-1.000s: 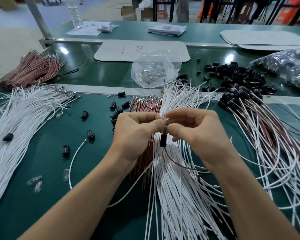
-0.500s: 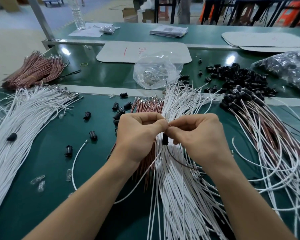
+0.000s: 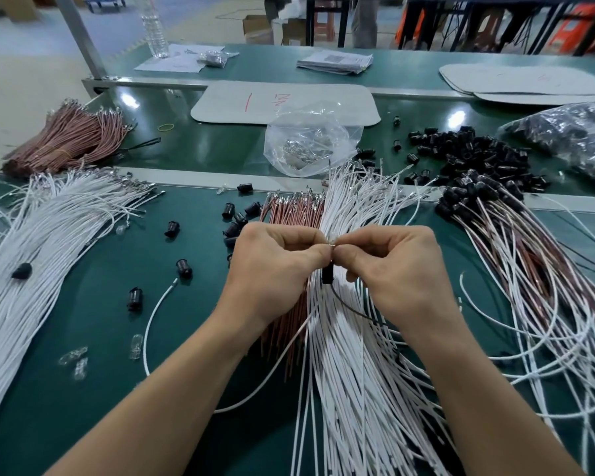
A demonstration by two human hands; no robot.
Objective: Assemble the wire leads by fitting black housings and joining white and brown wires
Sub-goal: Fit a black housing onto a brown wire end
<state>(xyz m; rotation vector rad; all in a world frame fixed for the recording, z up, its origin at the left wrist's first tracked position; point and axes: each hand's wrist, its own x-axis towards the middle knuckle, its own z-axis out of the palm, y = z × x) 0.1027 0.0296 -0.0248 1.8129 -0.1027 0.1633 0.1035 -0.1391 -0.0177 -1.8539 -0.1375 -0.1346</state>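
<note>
Item, far left: tied bundle of brown wires [image 3: 66, 142], idle; nearer, a fan of white wires [image 3: 31, 255], limp and light by my judgement.
Item, left of centre: loose housings [image 3: 183, 267] and small clear bulbs [image 3: 136, 351] scattered on the green bench mat [image 3: 83, 424]; the mat looks smooth, so I expect small parts to skid.
Item, centre: left hand [image 3: 272, 273], fingers curled, thumb and forefinger pinching just above one black housing [image 3: 327, 275]; the housing hangs between both hands, over the central white wires [image 3: 351, 389]; right hand [image 3: 395, 269], likewise curled, pinches the same spot from the other side; what sits inside the pinch is too small to tell; a white lead [image 3: 255, 389] trails near-left, a brown lead [image 3: 356, 310] near-right.
Handling, as I judge: housing rigid, tiny, light, best held by its body; wires soft, best taken close behind the metal tip; tips easily bent.
Item, right: heap of housings [image 3: 468, 149] far; finished leads [image 3: 529, 286] fanned nearer.
Room: a second bench beyond, with a water bottle [image 3: 154, 29] far left and papers [image 3: 334, 61] farther right.
</note>
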